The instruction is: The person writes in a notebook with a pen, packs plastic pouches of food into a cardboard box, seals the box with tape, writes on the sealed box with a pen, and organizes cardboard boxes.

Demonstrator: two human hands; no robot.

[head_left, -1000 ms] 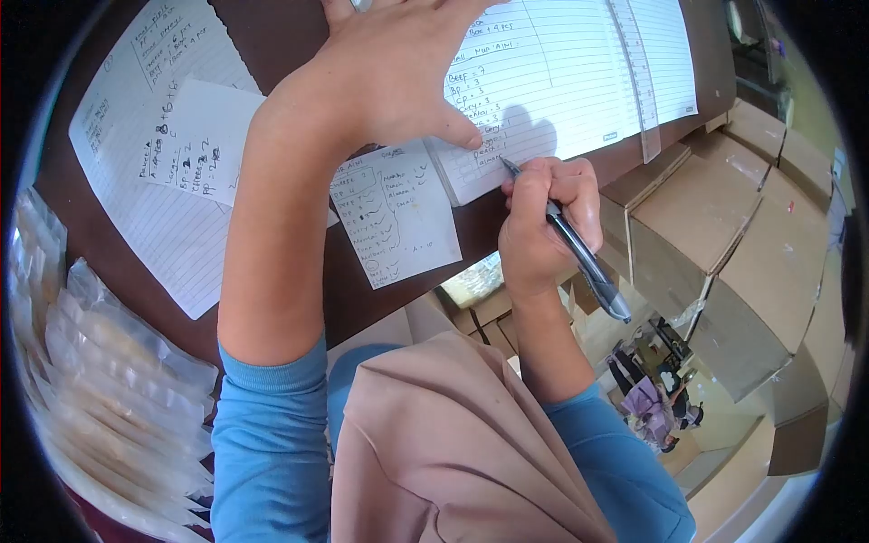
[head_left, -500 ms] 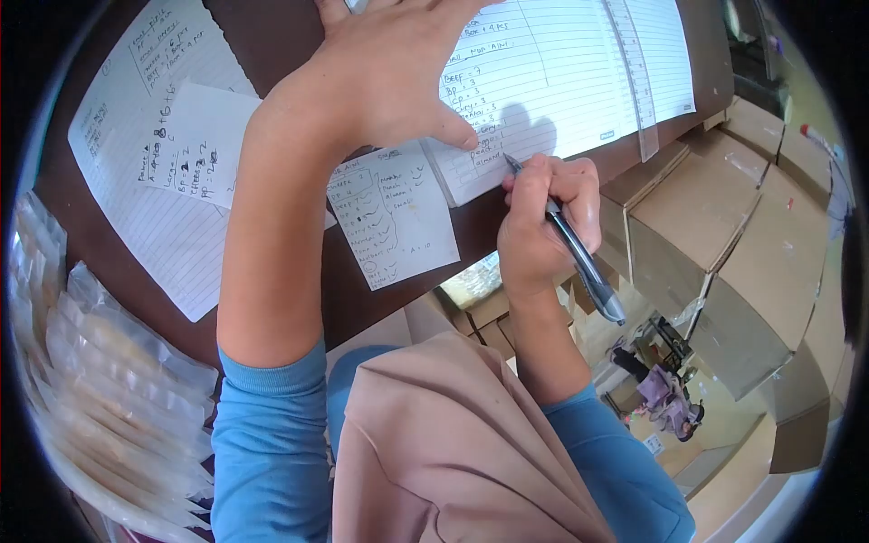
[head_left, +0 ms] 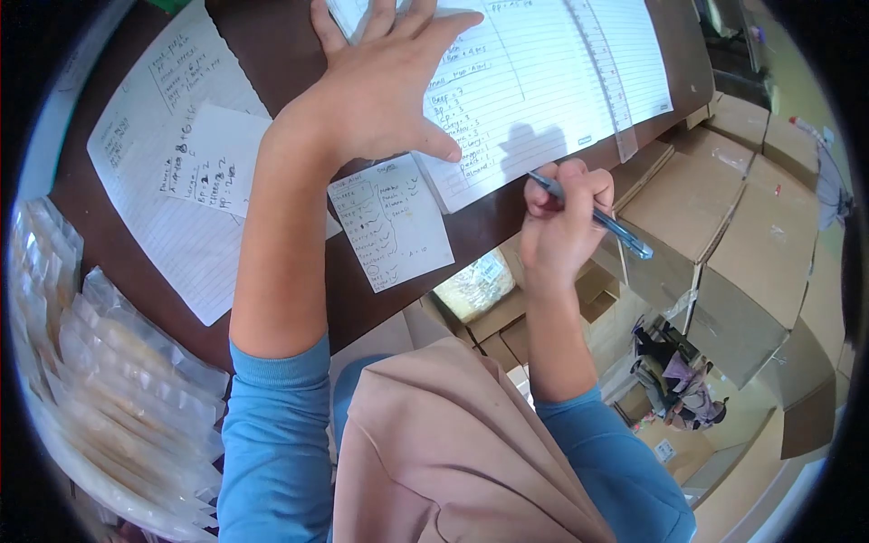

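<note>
My left hand (head_left: pixel 376 95) lies spread over the left side of an open lined notebook (head_left: pixel 543 100), with its thumb beside a handwritten list. In my right hand (head_left: pixel 568 222) is a dark pen (head_left: pixel 625 235), gripped between thumb and fingers. The pen's tip is raised off the page, near the notebook's lower edge. A clear ruler (head_left: pixel 602 77) lies across the notebook's right part. Just below the notebook, a small handwritten slip (head_left: pixel 396 231) with tick marks rests on the dark table (head_left: pixel 348 294).
Larger written sheets (head_left: pixel 167 244) and a white note (head_left: pixel 226 154) lie on the left. Stacked clear plastic packets (head_left: pixel 136 362) fill the lower left. Cardboard boxes (head_left: pixel 688 199) stand to the right. A person (head_left: pixel 692 394) is farther off at the lower right.
My right hand has lifted the pen from the page and drawn it right, tilting it flatter. My left hand stays spread on the notebook, and the whole view has shifted slightly.
</note>
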